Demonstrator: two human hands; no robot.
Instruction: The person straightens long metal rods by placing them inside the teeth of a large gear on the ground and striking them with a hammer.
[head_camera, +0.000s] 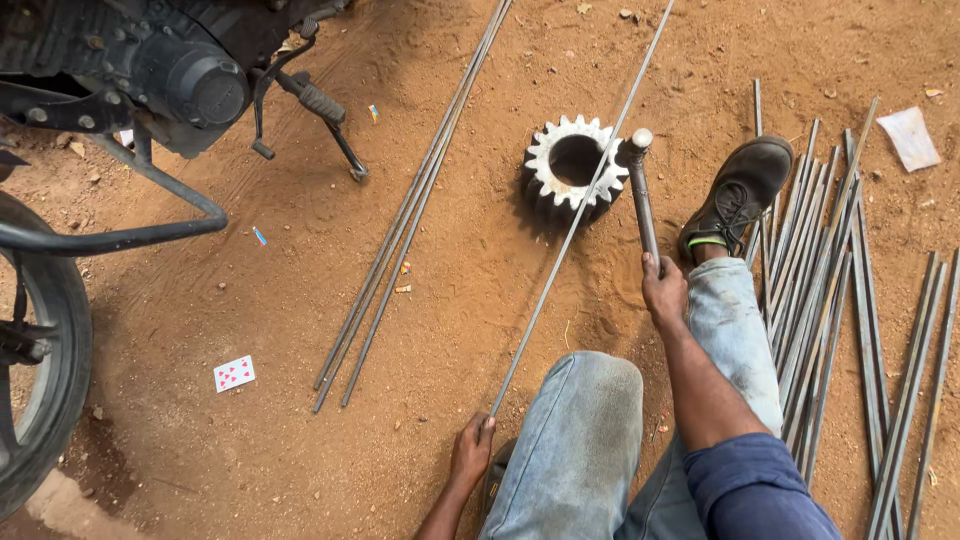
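Person sits on the dirt ground (250, 300), knees up. Left hand (470, 450) has its grip wrapped tight around the near end of a long thin rod (575, 225); the rod runs up and away, lying across the top of a toothed gear wheel (572, 160) that serves as an anvil. Right hand (664, 290) has its grip closed on the handle of a hammer (640, 190), head poised right at the gear rim, next to the rod.

Rod looks light but whippy over that length. It likely flexes and bounces under a blow, so holding at the near end, low to the ground, makes sense. Bare steel, probably slippery in dusty fingers.

Left arm low and stretched out beside the knee; right forearm extended over the thigh, wrist cocked. Shoe (738, 190) sits just beside the gear.
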